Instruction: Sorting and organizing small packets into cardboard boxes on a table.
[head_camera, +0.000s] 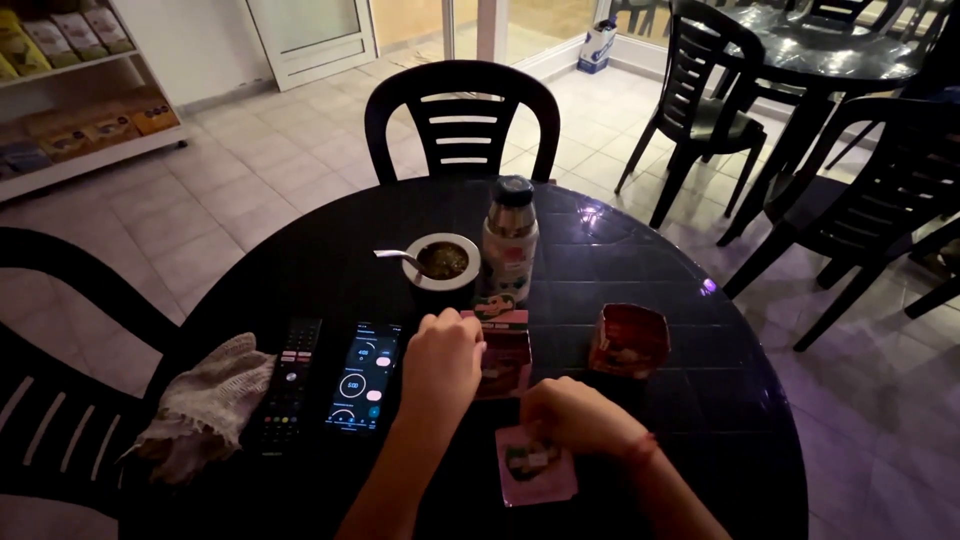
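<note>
Lit phone screen (364, 376) beside dark remote, pink card packs (505, 352) mid-table, yellow packets (60, 35) on far-left shelves.

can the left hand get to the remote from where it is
Probably yes: the left hand rests beside the phone, and the remote lies just past it with nothing standing between.

Open counter (640, 250) is left at the right, past the red box (628, 340); the left is blocked by phone (364, 376), remote (288, 385) and cloth (208, 405).

Dim indoor light, purple glare on the glossy table (640, 250), edges bowed.
</note>
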